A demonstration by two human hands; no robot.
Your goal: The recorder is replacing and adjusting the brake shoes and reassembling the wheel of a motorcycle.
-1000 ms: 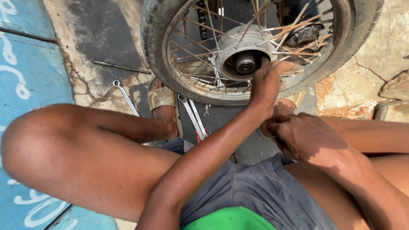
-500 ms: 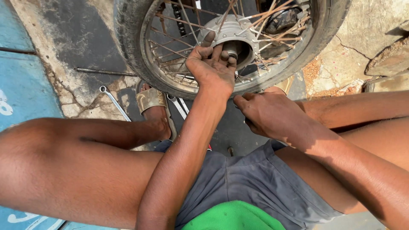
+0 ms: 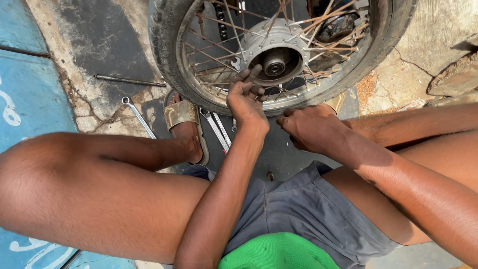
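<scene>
— Where is the hub [image 3: 275,59] found from the left hand [image 3: 246,99]?
— Just beyond its loosely spread fingertips, axle pointing at the camera; nothing is pinched.
— And the right hand [image 3: 311,128]?
— Lower, farther off; its grip cannot be told.

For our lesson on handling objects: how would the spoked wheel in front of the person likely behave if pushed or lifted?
The spoked wheel would probably roll if pushed, since it stands upright on its round tyre. It likely feels heavy, given the metal hub and thick rubber. The thin spokes by the left hand look rusty and might bend.
</scene>
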